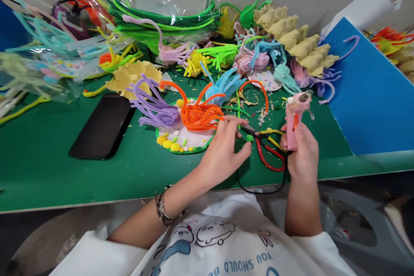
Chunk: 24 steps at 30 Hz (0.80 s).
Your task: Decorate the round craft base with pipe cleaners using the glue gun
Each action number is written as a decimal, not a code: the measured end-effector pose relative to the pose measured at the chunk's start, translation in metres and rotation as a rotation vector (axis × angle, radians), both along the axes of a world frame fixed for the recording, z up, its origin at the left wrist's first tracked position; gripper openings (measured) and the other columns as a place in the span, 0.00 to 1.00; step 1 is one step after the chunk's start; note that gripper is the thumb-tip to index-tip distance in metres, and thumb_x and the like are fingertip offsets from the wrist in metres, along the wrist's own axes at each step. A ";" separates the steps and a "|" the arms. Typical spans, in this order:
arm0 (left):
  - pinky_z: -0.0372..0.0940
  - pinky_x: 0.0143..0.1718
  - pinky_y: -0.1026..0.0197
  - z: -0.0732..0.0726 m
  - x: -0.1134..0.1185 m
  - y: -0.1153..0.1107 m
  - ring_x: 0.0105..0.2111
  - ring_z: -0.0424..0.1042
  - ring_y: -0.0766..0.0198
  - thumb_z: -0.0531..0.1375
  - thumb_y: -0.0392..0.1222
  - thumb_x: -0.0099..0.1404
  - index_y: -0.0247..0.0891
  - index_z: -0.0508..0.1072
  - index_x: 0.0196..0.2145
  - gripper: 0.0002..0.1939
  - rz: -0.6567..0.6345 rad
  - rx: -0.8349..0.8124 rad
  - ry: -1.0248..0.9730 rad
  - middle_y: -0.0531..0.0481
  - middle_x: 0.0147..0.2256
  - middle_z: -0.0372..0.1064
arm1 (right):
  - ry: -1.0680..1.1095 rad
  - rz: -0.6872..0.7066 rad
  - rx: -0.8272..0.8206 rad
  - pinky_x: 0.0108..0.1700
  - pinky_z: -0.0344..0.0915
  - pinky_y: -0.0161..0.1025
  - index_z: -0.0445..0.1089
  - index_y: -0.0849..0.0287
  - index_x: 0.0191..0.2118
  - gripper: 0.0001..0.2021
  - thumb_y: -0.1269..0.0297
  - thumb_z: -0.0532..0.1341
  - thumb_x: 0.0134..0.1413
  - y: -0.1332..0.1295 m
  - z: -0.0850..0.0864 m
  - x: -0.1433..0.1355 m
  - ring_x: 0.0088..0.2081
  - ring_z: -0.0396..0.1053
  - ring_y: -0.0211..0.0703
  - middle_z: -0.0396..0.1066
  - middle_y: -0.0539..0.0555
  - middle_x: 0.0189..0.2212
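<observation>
Firstly, right grip (302, 148): fingers wrapped round a pink glue gun (292, 136), held upright, orange trigger showing, its head above the fist.
Left grip (226, 146): thumb and fingers apart, back of the hand uppermost, over the right edge of the decorated disc; from where I stand I cannot tell whether the fingertips touch the orange bundle.
Decorated disc (194, 139): pale, green-edged, with yellow and white pompoms along its near rim; on the bench (136, 185), just left of the left grip.
Orange bundle (196, 114): one, of fuzzy stems, on the disc, beside the left fingertips.
Purple bundle (166, 116): one, at the disc's far-left side, further from the left grip than the orange.
Blue bundle (223, 88): one, beyond the left grip, behind the orange.
Scissors (258, 134): one pair, one handle loop red, the other yellow; between the two grips.
Green pompom (249, 138): one, between left thumb and forefinger, by the scissors.
Phone (101, 129): black, dark-screened, well left of the left grip.
Egg carton (296, 36): a bumpy piece, beyond the right grip.
Blue board (365, 95): slanting, right of the right grip.
</observation>
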<state>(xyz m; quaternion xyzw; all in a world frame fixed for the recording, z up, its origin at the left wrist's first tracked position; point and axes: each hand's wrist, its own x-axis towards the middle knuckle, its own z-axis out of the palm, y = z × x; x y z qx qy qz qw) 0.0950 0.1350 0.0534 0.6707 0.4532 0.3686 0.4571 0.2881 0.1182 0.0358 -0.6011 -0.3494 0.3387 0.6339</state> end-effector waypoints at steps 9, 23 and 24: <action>0.69 0.47 0.51 0.000 0.004 0.002 0.48 0.72 0.51 0.59 0.36 0.67 0.36 0.72 0.45 0.08 -0.142 0.481 0.367 0.39 0.47 0.71 | 0.051 0.041 -0.055 0.16 0.42 0.32 0.68 0.58 0.27 0.23 0.41 0.68 0.40 -0.001 0.003 0.003 0.16 0.51 0.28 0.62 0.44 0.19; 0.58 0.34 0.64 0.033 0.038 0.025 0.28 0.68 0.68 0.64 0.40 0.67 0.39 0.77 0.36 0.04 0.089 0.574 -0.049 0.53 0.33 0.76 | 0.126 0.117 -0.127 0.14 0.42 0.31 0.70 0.57 0.31 0.17 0.49 0.64 0.37 -0.003 0.010 -0.003 0.13 0.50 0.26 0.66 0.44 0.21; 0.58 0.34 0.64 0.033 0.038 0.025 0.28 0.68 0.68 0.64 0.41 0.68 0.39 0.78 0.36 0.04 0.088 0.582 -0.047 0.53 0.33 0.77 | 0.120 0.122 -0.126 0.14 0.43 0.31 0.70 0.57 0.31 0.18 0.48 0.64 0.38 -0.003 0.011 -0.003 0.14 0.50 0.26 0.66 0.44 0.21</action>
